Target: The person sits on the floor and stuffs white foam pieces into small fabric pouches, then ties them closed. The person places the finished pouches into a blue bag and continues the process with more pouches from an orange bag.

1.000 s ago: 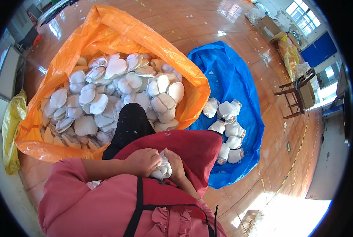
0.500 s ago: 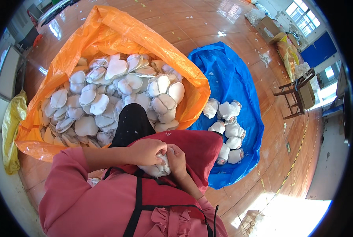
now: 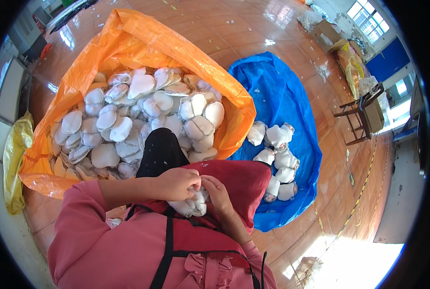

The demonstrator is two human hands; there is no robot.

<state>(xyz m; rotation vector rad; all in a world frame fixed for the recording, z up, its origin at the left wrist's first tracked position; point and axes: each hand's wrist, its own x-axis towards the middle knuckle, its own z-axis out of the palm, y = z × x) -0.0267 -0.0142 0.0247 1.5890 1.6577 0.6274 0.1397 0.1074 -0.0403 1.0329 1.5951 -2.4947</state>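
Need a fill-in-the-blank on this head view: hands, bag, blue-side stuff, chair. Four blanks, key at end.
1. The left hand and right hand are both at a soft bundle coloured ____.
2. Many loose pads fill a large bag coloured ____.
3. The finished-looking wrapped pieces lie on plastic coloured ____.
4. The chair stands toward the picture's ____ edge.

Missing words: white; orange; blue; right.

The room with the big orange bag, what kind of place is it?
Probably some kind of workshop: the big orange bag is full of white pieces, blue sheeting holds white bundles, and scraps litter the tiled floor.
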